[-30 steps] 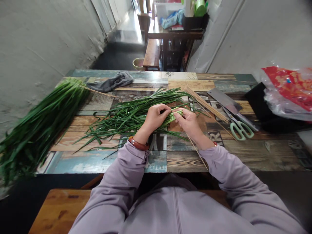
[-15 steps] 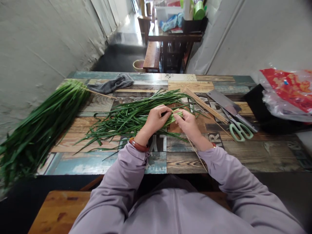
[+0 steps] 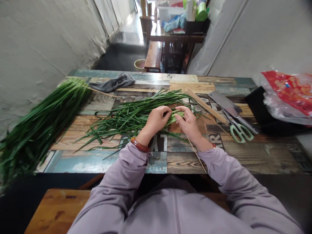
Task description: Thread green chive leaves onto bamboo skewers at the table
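At the frame's centre, the bare left hand curls closed around slender green leafy stalks, seemingly keeping them bundled; the bare right hand holds thumb and forefinger apart around their pale ends, apparently steadying them.

From my remote seat I've got both forearms angled inward, hands nearly meeting out front. My left hand is curled, back up, thumb tip close to the index; the right hand faces it, index stretched out, thumb slightly apart below.
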A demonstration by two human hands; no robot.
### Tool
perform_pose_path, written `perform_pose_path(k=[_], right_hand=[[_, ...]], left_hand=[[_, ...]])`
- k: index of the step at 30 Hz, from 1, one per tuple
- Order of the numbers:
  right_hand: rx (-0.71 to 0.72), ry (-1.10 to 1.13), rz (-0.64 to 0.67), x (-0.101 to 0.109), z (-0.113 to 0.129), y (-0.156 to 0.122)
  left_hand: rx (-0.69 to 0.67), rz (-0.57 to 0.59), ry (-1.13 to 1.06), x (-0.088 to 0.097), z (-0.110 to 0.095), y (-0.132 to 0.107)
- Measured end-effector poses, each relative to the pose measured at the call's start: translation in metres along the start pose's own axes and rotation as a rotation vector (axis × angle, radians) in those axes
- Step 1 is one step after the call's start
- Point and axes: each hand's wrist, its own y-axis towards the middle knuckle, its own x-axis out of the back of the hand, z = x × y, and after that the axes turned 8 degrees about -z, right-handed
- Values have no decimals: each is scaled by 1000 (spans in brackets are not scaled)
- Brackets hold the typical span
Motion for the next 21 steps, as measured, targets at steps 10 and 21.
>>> perform_pose_path(k=[10, 21], right_hand=[[-17, -9, -3, -1, -4, 0], [-24, 19, -23, -3, -7, 3]], left_hand=[[-6, 20, -13, -2, 0, -1], [-18, 67, -45, -1, 0, 1]])
